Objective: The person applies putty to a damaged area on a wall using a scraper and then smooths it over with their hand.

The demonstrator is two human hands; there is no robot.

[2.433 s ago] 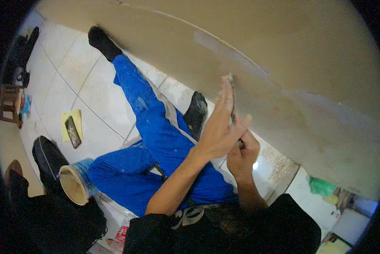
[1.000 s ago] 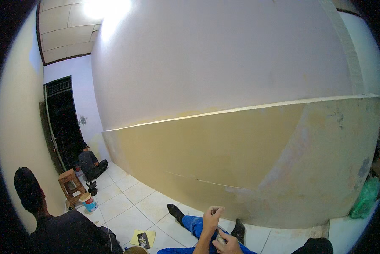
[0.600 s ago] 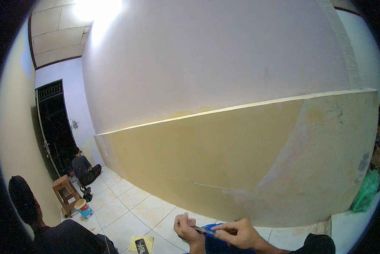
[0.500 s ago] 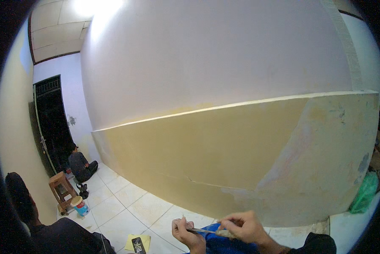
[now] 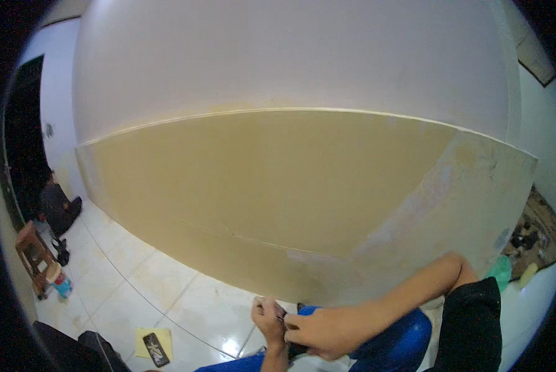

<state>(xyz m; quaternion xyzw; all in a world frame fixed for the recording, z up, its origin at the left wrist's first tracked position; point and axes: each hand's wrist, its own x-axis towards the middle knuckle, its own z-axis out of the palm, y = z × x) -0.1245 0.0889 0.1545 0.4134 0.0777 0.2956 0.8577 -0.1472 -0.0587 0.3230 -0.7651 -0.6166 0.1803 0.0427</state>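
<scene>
Low in front of me, my left hand point(image 5: 268, 317) is closed, its fingers curled inward. Pressed close against it is my right hand point(image 5: 327, 332), also closed, with the back of the hand toward me. Only a small dark sliver shows between them, so what they hold is mostly hidden. My right forearm crosses in from the right, its elbow bent near the wall. Beneath the hands are my blue-clad legs point(image 5: 395, 344). To the left, a dark phone-like object point(image 5: 156, 349) lies on a yellow sheet point(image 5: 143, 336) on the tiles.
A yellow-tan low wall point(image 5: 259, 180) with pale patches runs across the front. At far left are a brown stool point(image 5: 31, 251), a paint bucket point(image 5: 58, 279) and a seated person point(image 5: 60, 204). Another person's dark clothing point(image 5: 61, 347) is at lower left. A green bag point(image 5: 499, 271) sits at right.
My view has turned right. My hands have come together, and the thin tool that stretched between them is now mostly hidden. My right elbow sticks out farther.
</scene>
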